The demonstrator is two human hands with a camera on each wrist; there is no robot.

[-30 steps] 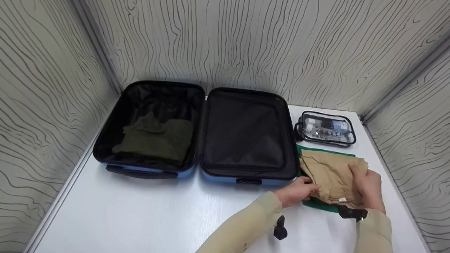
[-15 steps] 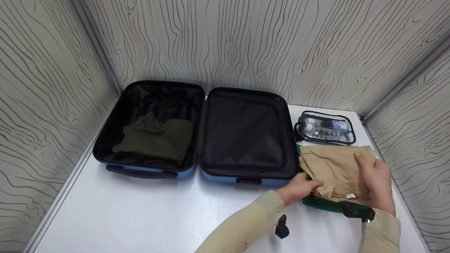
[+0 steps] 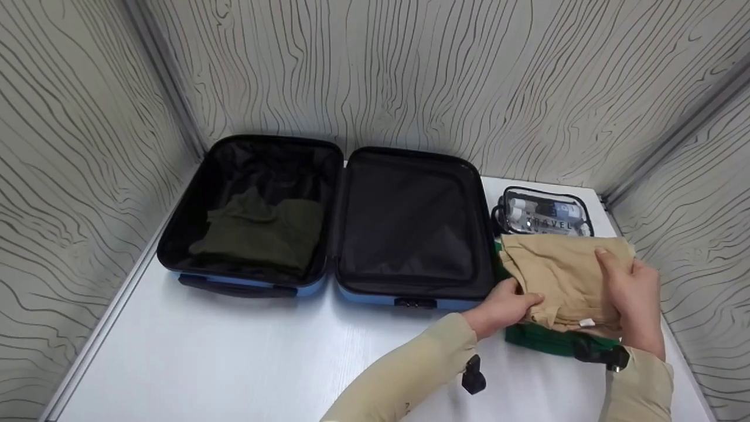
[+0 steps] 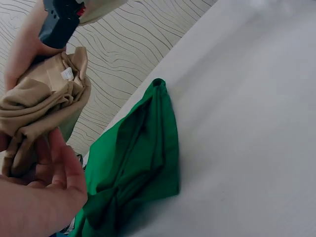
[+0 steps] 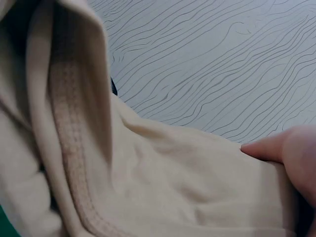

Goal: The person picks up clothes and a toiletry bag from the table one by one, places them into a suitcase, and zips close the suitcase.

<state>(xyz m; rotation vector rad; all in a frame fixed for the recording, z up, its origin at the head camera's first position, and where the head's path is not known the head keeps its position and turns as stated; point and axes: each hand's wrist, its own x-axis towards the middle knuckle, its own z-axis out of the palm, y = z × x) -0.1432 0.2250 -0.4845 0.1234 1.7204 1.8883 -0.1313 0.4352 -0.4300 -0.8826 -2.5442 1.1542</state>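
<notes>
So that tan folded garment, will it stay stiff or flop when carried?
Likely floppy: the tan garment creases between the left hand and right hand. It may come unfolded, since its stacked layers look loose at the edge. Rolling seems unlikely, given its flat shape.

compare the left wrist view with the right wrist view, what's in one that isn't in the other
Only the left wrist view shows the white tag on the beige garment, the black device by the right wrist and the white tabletop. Only the right wrist view shows the stitched band and the right thumb. Both show the beige garment, some green cloth and the patterned wall.
</notes>
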